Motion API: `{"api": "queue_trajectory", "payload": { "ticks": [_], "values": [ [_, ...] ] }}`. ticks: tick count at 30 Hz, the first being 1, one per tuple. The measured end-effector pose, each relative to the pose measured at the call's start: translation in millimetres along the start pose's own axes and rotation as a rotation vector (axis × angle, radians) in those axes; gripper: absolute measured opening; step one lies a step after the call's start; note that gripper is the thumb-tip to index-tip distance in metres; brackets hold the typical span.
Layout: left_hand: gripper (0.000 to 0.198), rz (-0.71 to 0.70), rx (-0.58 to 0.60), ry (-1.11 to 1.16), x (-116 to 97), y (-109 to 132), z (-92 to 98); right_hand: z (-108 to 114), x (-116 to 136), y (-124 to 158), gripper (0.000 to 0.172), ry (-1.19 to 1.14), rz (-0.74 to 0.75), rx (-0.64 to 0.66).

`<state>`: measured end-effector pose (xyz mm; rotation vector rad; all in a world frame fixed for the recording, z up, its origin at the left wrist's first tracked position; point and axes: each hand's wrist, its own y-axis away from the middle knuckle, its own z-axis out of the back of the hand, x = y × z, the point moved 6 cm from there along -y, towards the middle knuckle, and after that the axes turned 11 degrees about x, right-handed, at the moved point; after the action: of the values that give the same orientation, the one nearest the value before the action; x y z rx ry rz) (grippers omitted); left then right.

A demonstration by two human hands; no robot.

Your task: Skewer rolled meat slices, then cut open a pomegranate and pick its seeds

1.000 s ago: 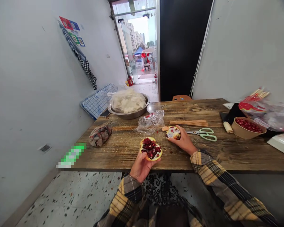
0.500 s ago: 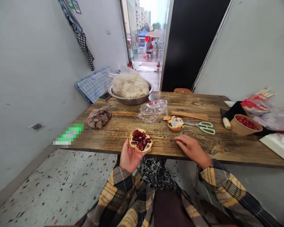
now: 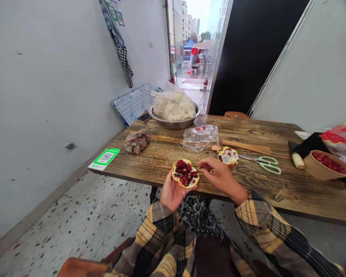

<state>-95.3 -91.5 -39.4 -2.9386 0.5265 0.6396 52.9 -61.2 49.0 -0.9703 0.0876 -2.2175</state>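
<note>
My left hand is wrapped from below around a pomegranate half, cut face up. Dark red seeds fill most of it, with white pith and a yellow rim showing. Just to its right is my right hand, palm down, its fingers half bent and slightly apart, the tips close to the fruit's edge. I see nothing held in it. Behind that hand, on the table, lies a second pomegranate piece, mostly pale pith with a few seeds, partly covered by the hand.
Green-handled scissors and thin wooden sticks lie to the right. A bowl of red seeds stands far right. At the back are a crumpled plastic bag and a metal basin. A cloth lies left.
My right hand has moved left, to the pomegranate half in my left hand. The view has turned slightly left, so the table's things appear further right. My left hand keeps its hold.
</note>
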Motion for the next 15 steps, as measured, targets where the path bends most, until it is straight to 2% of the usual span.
{"api": "queue_trajectory", "payload": {
  "ticks": [3,6,8,12,15],
  "values": [
    [0.039,-0.017,0.004,0.004,-1,-1,1.2,-10,29,-16,0.021,-0.084,0.072,0.013],
    [0.037,-0.037,0.016,0.003,-4,1,2.1,-15,36,-26,0.024,-0.087,0.136,0.060],
    [0.038,-0.026,0.033,-0.002,-6,2,1.9,-9,24,-32,0.022,0.027,0.113,0.079],
    [0.043,0.011,0.053,-0.009,-6,3,3.8,8,-29,-47,0.023,0.467,-0.163,0.245],
    [0.040,-0.009,0.075,-0.024,-7,3,7.2,12,-58,-58,0.019,0.604,-0.265,0.341]
  ]
}}
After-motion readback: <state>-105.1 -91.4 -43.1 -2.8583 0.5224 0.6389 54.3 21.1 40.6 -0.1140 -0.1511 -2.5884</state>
